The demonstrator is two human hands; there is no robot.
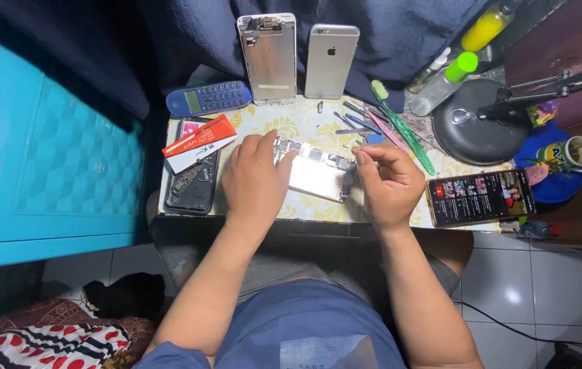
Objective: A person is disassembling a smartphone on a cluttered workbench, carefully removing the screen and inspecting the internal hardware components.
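Nearest, left hand (255,179) flat on the opened phone frame (316,171), fingers together; right hand (388,183) at its right edge, fingertips pinched on something too small to tell. Beyond the frame, tweezers (356,121), silver phone (331,61).
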